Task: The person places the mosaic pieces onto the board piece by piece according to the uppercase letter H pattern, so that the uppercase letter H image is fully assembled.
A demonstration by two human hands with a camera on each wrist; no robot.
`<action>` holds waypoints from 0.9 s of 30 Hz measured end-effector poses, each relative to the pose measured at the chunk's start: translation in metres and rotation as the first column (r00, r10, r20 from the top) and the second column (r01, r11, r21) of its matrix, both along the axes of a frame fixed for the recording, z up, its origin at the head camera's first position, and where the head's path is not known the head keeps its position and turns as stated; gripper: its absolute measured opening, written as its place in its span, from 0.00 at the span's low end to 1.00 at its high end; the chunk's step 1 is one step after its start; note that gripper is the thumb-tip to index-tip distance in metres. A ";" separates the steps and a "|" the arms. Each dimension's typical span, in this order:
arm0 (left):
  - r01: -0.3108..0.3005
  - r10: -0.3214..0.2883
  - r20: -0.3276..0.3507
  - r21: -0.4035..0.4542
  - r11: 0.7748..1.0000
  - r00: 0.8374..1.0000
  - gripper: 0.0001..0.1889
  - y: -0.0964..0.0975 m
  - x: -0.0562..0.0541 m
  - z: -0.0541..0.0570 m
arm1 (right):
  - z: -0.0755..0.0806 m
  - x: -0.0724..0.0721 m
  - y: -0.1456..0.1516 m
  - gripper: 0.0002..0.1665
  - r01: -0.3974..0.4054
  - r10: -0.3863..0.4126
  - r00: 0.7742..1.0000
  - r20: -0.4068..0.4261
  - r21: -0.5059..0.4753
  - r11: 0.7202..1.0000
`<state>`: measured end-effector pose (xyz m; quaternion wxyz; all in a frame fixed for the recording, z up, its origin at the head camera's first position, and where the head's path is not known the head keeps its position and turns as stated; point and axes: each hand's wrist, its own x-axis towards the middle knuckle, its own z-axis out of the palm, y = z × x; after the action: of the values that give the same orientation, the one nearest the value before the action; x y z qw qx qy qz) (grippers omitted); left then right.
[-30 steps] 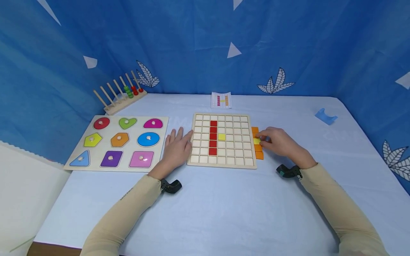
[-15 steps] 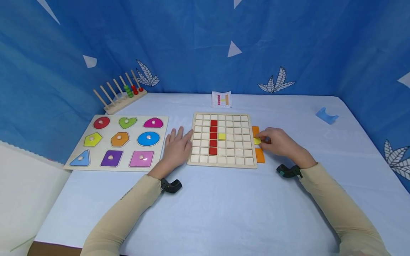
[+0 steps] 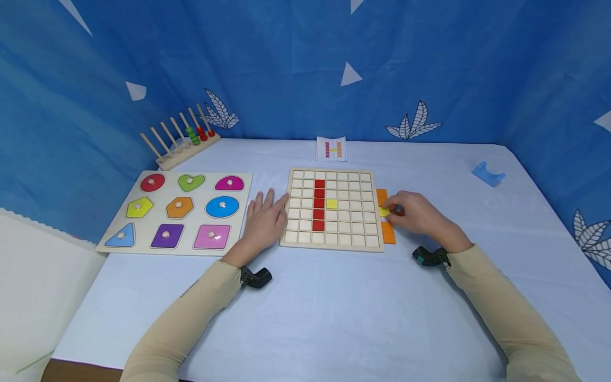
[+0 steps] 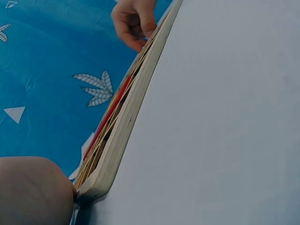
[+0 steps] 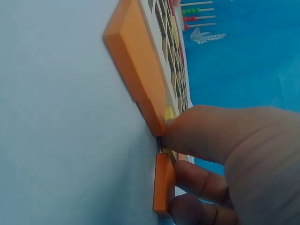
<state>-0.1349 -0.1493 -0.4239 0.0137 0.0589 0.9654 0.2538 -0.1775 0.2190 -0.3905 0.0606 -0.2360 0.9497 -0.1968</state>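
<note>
A wooden grid board [image 3: 350, 249] bears a column of red tiles [image 3: 319, 203] and one yellow tile [image 3: 331, 204]. My left hand [image 3: 265, 224] lies flat with spread fingers, its fingertips at the board's left edge. At the right edge, my right hand [image 3: 414, 210] pinches another yellow tile [image 3: 384, 211] between thumb and fingers. Orange tiles lie behind it and in front of it, along the board's edge. Up close in the right wrist view, a further orange tile [image 5: 164, 183] stands against the fingers. The pinched yellow tile is mostly hidden by the thumb.
Left of the board lies a knobbed shape puzzle [image 3: 159, 254]. Behind it stands a peg rack [image 3: 177, 155] with green and red beads. A printed pattern card [image 3: 331, 149] lies behind the board, and a blue curved piece [image 3: 488, 174] at the far right.
The front orange tiles have slid a little toward me, leaving a gap in front of the yellow tile at my right fingertips. My left hand has not moved.
</note>
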 end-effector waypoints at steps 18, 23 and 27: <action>0.000 0.000 -0.006 -0.003 1.000 1.000 0.28 -0.001 -0.002 0.000 | -0.002 -0.001 0.001 0.17 -0.034 0.033 0.999 -0.024 -0.030 0.999; -0.002 0.002 -0.008 -0.001 1.000 1.000 0.28 -0.001 -0.001 -0.001 | -0.003 -0.001 0.001 0.19 -0.028 0.027 1.000 -0.010 -0.023 0.999; -0.003 0.003 0.005 -0.007 1.000 1.000 0.28 -0.001 -0.001 -0.001 | -0.002 0.000 0.000 0.20 -0.020 0.020 1.000 0.000 -0.009 1.000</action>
<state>-0.1359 -0.1499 -0.4249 0.0163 0.0569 0.9663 0.2506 -0.1780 0.2194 -0.3923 0.0617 -0.2457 0.9464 -0.2004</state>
